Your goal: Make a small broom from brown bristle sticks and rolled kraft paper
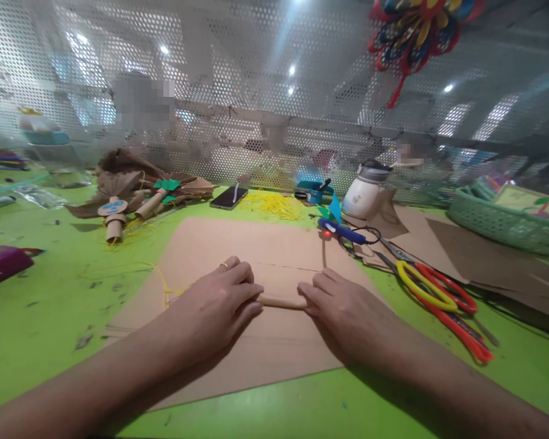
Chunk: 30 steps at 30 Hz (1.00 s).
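Observation:
My left hand [219, 302] and my right hand [343, 308] lie palm down on a sheet of brown cardboard [256, 256] on the green table. Between their fingertips is a thin rolled tube of brown paper [281, 301], and both hands press on it, fingers together and curled slightly over the roll. A ring is on a finger of my left hand. The ends of the roll are hidden under the fingers.
Scissors with red and yellow handles [439, 296] lie to the right, a blue glue gun [343, 231] with a red light behind them. A phone [229, 197], yellow strings [269, 204], paper-roll figures [116, 216], a white jar [363, 189] and a green basket [498, 222] stand farther back.

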{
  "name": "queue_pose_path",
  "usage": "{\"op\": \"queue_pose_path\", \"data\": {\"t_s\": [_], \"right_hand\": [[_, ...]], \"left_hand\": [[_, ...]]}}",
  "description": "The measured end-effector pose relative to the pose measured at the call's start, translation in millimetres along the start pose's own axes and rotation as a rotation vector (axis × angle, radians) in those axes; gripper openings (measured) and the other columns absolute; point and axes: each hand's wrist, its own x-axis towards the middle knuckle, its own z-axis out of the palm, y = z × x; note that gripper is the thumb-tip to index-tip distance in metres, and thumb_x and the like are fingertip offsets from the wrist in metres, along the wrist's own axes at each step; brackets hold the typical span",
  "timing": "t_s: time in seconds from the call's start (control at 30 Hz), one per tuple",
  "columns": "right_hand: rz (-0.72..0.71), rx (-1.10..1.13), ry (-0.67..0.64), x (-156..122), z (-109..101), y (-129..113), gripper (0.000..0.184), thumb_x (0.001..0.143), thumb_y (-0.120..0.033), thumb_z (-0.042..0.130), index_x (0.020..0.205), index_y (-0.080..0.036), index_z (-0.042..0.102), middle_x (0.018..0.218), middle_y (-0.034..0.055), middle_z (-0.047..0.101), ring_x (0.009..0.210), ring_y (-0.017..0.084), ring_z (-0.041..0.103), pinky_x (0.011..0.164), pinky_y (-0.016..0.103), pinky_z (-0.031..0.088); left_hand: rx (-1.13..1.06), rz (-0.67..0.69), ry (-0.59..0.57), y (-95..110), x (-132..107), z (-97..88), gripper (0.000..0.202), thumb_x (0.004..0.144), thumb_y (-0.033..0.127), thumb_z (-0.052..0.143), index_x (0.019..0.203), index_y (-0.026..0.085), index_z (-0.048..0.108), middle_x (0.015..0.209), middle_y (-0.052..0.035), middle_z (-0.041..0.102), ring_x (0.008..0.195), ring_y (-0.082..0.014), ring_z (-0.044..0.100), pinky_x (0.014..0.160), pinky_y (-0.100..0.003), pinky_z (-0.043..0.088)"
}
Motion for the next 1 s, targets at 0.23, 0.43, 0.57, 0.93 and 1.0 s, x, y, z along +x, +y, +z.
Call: {"op": "queue_pose_path", "data": {"t_s": [0.23, 0.43, 0.57, 0.93, 1.0], "right_hand": [[0.077, 0.144, 0.062, 1.7, -5.6, 3.4, 0.021, 0.090, -0.016, 0.053, 0.070, -0.016, 0.058, 0.078, 0.0054, 0.056, 0.079, 0.019, 0.049, 0.067, 0.032, 0.038], [0.119, 0.344, 0.047, -1.0, -8.9, 7.2, 0.025, 0.094, -0.025, 0.051, 0.075, -0.017, 0.065, 0.078, 0.0035, 0.055, 0.077, 0.016, 0.051, 0.064, 0.029, 0.038], [0.099, 0.281, 0.017, -2.2, -9.8, 8.0, 0.032, 0.096, -0.027, 0.044, 0.073, -0.018, 0.065, 0.077, 0.0041, 0.054, 0.072, 0.016, 0.048, 0.062, 0.030, 0.037], [0.031, 0.077, 0.084, -0.2, -3.1, 0.6, 0.015, 0.090, -0.012, 0.047, 0.082, -0.016, 0.059, 0.081, 0.0066, 0.056, 0.075, 0.019, 0.049, 0.062, 0.031, 0.036], [0.067, 0.141, 0.084, -1.1, -6.5, 2.9, 0.009, 0.089, -0.013, 0.050, 0.085, -0.016, 0.057, 0.081, 0.0059, 0.058, 0.076, 0.019, 0.049, 0.064, 0.031, 0.037]], "left_hand": [[0.039, 0.036, 0.020, -1.7, 0.9, 4.9, 0.030, 0.096, 0.024, 0.040, 0.080, 0.016, 0.063, 0.079, -0.0062, 0.054, 0.081, -0.0203, 0.044, 0.069, -0.033, 0.038], [0.009, 0.009, 0.077, 0.0, -0.6, 3.2, 0.023, 0.093, 0.022, 0.046, 0.076, 0.016, 0.059, 0.074, -0.0034, 0.056, 0.075, -0.0180, 0.046, 0.066, -0.031, 0.037], [-0.027, 0.021, 0.097, -2.3, -0.9, 4.1, 0.025, 0.093, 0.025, 0.048, 0.074, 0.016, 0.061, 0.074, -0.0032, 0.058, 0.075, -0.0169, 0.047, 0.067, -0.030, 0.037], [-0.026, -0.008, 0.104, -2.5, -0.8, 5.0, 0.025, 0.091, 0.024, 0.051, 0.078, 0.018, 0.071, 0.076, -0.0049, 0.059, 0.074, -0.0160, 0.051, 0.064, -0.027, 0.041], [-0.015, -0.024, 0.083, -0.3, -0.8, 2.8, 0.025, 0.092, 0.024, 0.050, 0.078, 0.017, 0.071, 0.078, -0.0052, 0.059, 0.075, -0.0162, 0.051, 0.066, -0.028, 0.042]]}}
